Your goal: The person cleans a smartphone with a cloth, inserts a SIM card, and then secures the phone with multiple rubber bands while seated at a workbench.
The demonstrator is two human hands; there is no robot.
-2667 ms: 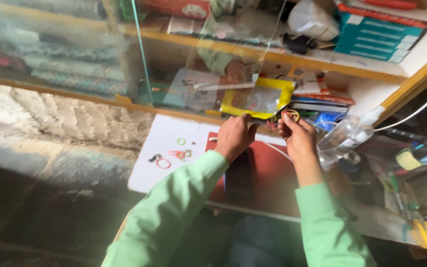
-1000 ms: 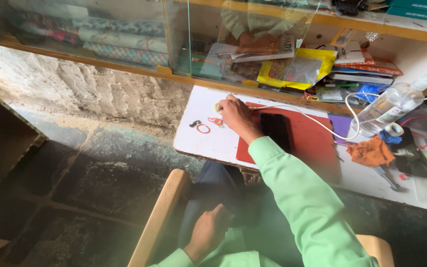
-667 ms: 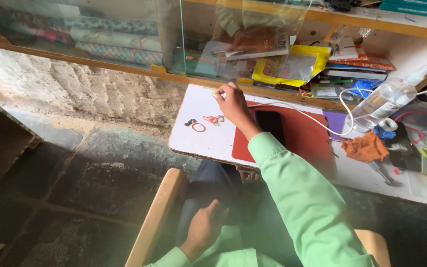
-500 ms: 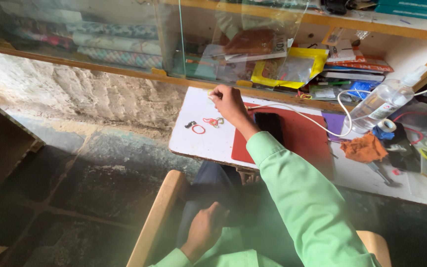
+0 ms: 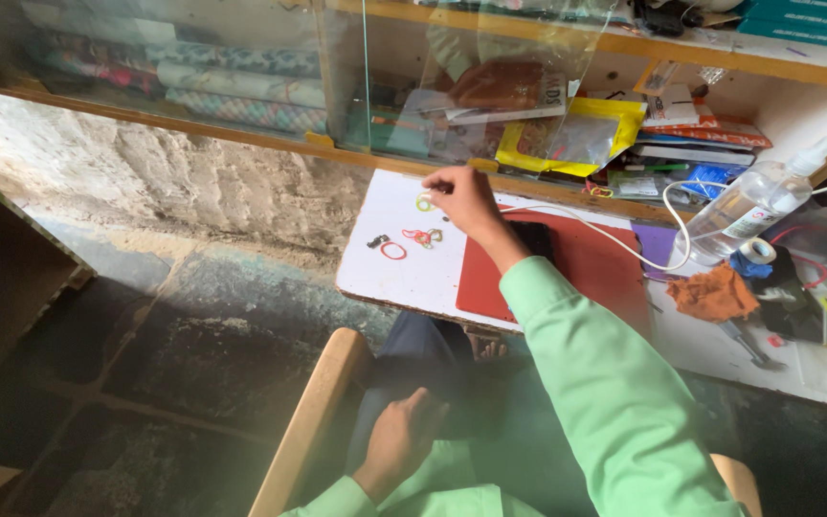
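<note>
I saw the right hand [image 5: 464, 196] far out over the white board [image 5: 413, 278], fingertips pinched at a small green ring [image 5: 424, 203]; grasp looked light. Red rings [image 5: 412, 239] lay just near of it. Left hand [image 5: 402, 440] rested loosely curled on the lap, holding nothing. Best: pinch the rim squarely, lift straight, avoid the white cable [image 5: 586, 230].

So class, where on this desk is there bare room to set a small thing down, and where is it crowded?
Bare patches: the white board at its near left corner, below the red rubber band, and the red mat right of the sleeve, below the white cable. Crowded: the right end around the spray bottle, orange cloth and tape roll.
</note>
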